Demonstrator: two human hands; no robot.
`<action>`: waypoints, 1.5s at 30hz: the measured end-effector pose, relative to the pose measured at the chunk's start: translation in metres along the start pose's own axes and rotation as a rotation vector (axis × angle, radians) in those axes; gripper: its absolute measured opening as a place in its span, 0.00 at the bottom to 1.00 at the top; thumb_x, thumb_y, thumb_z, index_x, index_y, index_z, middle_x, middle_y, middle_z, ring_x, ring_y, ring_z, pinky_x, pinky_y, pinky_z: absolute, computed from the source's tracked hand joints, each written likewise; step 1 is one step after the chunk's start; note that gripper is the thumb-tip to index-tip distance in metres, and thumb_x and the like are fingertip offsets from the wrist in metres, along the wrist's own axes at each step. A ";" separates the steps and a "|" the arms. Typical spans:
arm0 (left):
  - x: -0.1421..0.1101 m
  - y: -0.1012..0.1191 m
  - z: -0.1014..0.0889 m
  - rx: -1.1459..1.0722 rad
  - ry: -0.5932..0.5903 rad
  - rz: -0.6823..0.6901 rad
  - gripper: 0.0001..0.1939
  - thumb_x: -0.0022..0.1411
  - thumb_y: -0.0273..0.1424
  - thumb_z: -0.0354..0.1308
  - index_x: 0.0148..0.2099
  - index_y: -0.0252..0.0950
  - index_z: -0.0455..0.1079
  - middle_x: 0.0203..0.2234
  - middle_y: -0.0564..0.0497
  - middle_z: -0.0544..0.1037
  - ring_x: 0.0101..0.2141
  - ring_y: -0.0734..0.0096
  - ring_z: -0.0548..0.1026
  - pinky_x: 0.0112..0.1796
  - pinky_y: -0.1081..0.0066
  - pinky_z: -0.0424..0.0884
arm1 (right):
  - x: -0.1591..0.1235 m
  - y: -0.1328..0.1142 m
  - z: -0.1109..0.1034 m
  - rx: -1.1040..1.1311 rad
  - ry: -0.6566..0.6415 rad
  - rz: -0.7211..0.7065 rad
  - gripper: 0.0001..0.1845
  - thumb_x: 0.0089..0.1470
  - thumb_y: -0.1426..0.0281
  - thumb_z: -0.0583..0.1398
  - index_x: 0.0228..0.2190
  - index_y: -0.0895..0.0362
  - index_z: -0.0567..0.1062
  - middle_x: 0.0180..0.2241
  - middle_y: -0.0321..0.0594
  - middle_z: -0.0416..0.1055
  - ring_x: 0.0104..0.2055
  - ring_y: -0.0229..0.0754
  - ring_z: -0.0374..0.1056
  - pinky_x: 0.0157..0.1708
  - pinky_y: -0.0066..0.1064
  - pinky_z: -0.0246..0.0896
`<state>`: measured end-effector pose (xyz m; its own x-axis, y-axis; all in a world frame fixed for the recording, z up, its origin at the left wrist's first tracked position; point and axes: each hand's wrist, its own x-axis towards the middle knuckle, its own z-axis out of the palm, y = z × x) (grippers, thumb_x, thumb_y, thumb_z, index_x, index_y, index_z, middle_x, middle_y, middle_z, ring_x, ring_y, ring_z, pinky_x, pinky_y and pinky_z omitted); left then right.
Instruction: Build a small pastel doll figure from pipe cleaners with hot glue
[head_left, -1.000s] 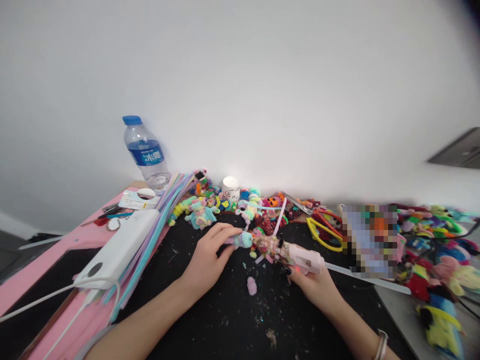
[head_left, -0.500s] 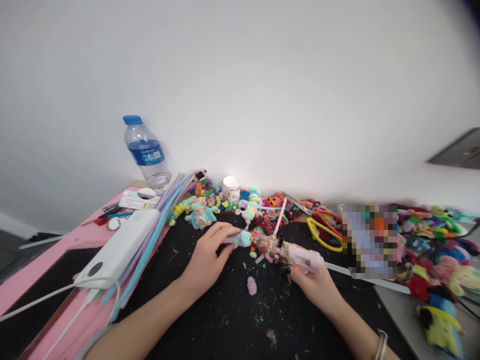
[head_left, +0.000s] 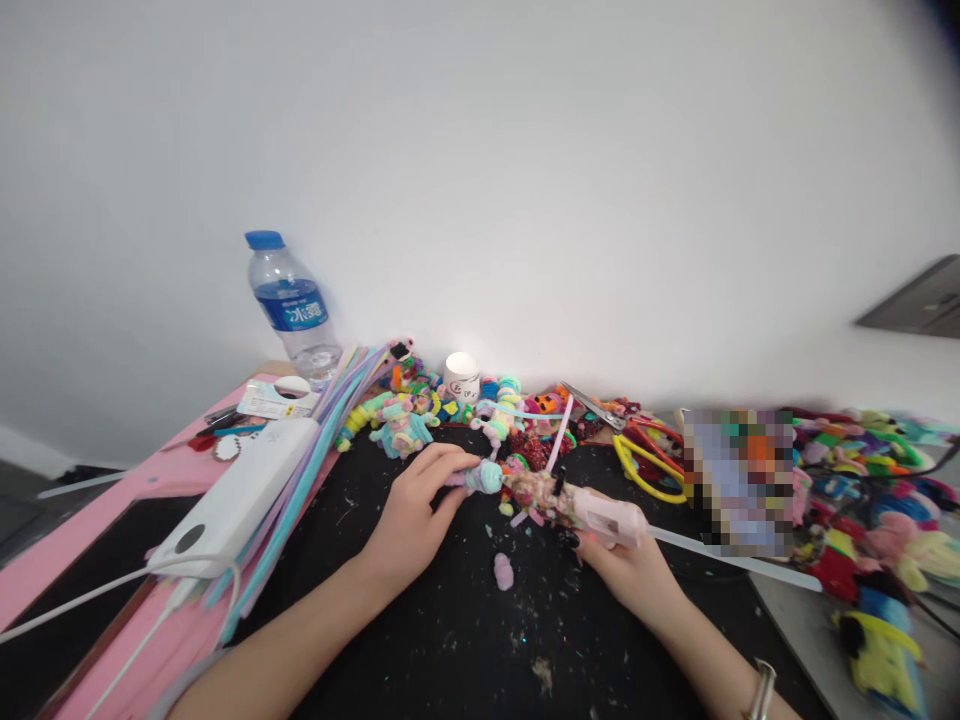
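Observation:
Between the thumb and fingers of my left hand (head_left: 418, 507) is a small pipe-cleaner figure (head_left: 487, 477), pale blue and lilac, its blue end pointing right. My right hand (head_left: 630, 575) is wrapped round a pink hot glue gun (head_left: 609, 519), whose front is crusted with colourful bits. The gun's nozzle end meets or nearly meets the figure; I cannot tell whether they touch. A long translucent glue stick (head_left: 735, 556) sticks out of the gun's back. Below the two hands a small lilac fuzzy piece (head_left: 503, 571) lies on the black mat (head_left: 450, 640).
Pipe-cleaner figures (head_left: 403, 428) and a paper cup (head_left: 461, 376) line the wall. Scissors (head_left: 649, 468) lie behind the gun. At left are a water bottle (head_left: 292, 305), a white power strip (head_left: 238, 495) with cables and a pipe-cleaner bundle (head_left: 296, 520). More plush pieces (head_left: 885, 650) crowd the right.
Both hands hold almost the same pose over the figure and the glue gun. The small red light seen by the gun's trigger earlier no longer shows.

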<state>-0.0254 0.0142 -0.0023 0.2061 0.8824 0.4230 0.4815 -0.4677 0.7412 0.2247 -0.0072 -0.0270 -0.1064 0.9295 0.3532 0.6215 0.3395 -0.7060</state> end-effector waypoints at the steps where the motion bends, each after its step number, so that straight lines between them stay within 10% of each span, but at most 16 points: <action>1: 0.000 0.000 0.000 -0.002 0.001 0.002 0.14 0.56 0.18 0.52 0.43 0.38 0.67 0.39 0.50 0.70 0.42 0.69 0.69 0.44 0.69 0.65 | 0.001 -0.003 -0.001 -0.007 -0.032 -0.039 0.11 0.45 0.63 0.59 0.30 0.56 0.75 0.27 0.41 0.74 0.28 0.45 0.70 0.28 0.33 0.67; 7: 0.001 0.000 -0.001 -0.012 0.039 -0.033 0.12 0.56 0.19 0.52 0.42 0.38 0.67 0.39 0.50 0.71 0.42 0.69 0.69 0.44 0.69 0.64 | 0.012 -0.026 -0.011 -0.033 -0.140 -0.096 0.06 0.47 0.69 0.57 0.21 0.56 0.68 0.18 0.32 0.65 0.19 0.36 0.61 0.19 0.25 0.57; 14: 0.002 -0.002 -0.001 -0.034 0.110 -0.116 0.11 0.56 0.22 0.53 0.42 0.38 0.66 0.39 0.50 0.71 0.42 0.68 0.69 0.44 0.69 0.64 | 0.020 -0.018 -0.015 -0.366 0.151 0.009 0.17 0.48 0.67 0.56 0.41 0.59 0.68 0.36 0.44 0.72 0.33 0.46 0.69 0.31 0.33 0.62; 23: 0.002 -0.004 0.001 -0.068 0.102 -0.130 0.12 0.56 0.22 0.53 0.43 0.39 0.66 0.40 0.51 0.71 0.42 0.69 0.69 0.44 0.69 0.64 | 0.026 -0.011 -0.011 -0.860 0.164 0.127 0.24 0.49 0.70 0.53 0.50 0.62 0.62 0.43 0.51 0.67 0.44 0.58 0.61 0.40 0.48 0.58; 31: 0.002 -0.005 0.001 -0.064 0.104 -0.141 0.13 0.56 0.22 0.53 0.43 0.39 0.66 0.40 0.51 0.71 0.42 0.68 0.69 0.44 0.70 0.64 | 0.021 -0.025 -0.014 -0.666 0.231 -0.070 0.21 0.49 0.69 0.57 0.46 0.58 0.66 0.45 0.51 0.63 0.47 0.58 0.58 0.43 0.50 0.55; 35: 0.002 -0.004 0.001 -0.049 0.101 -0.142 0.13 0.56 0.22 0.53 0.44 0.39 0.66 0.40 0.51 0.71 0.43 0.68 0.69 0.44 0.69 0.64 | 0.012 -0.041 -0.007 -0.270 -0.059 -0.426 0.13 0.52 0.74 0.57 0.41 0.56 0.67 0.35 0.42 0.68 0.39 0.45 0.62 0.40 0.38 0.58; 39: 0.001 -0.003 0.001 -0.034 0.107 -0.135 0.13 0.56 0.22 0.53 0.44 0.39 0.66 0.40 0.51 0.71 0.43 0.67 0.69 0.45 0.68 0.64 | 0.003 -0.060 0.010 -0.213 -0.412 -0.458 0.15 0.50 0.66 0.61 0.41 0.55 0.69 0.35 0.41 0.70 0.38 0.45 0.62 0.38 0.37 0.59; 45: 0.001 -0.002 0.003 -0.056 0.097 -0.136 0.13 0.56 0.23 0.53 0.45 0.38 0.66 0.40 0.49 0.71 0.43 0.65 0.69 0.44 0.65 0.66 | 0.003 -0.064 0.017 -0.204 -0.461 -0.433 0.13 0.53 0.78 0.53 0.37 0.55 0.72 0.32 0.41 0.70 0.37 0.43 0.63 0.37 0.35 0.62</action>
<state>-0.0238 0.0158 -0.0052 0.0578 0.9300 0.3629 0.4505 -0.3487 0.8219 0.1714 -0.0237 0.0081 -0.6727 0.6970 0.2483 0.5775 0.7044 -0.4127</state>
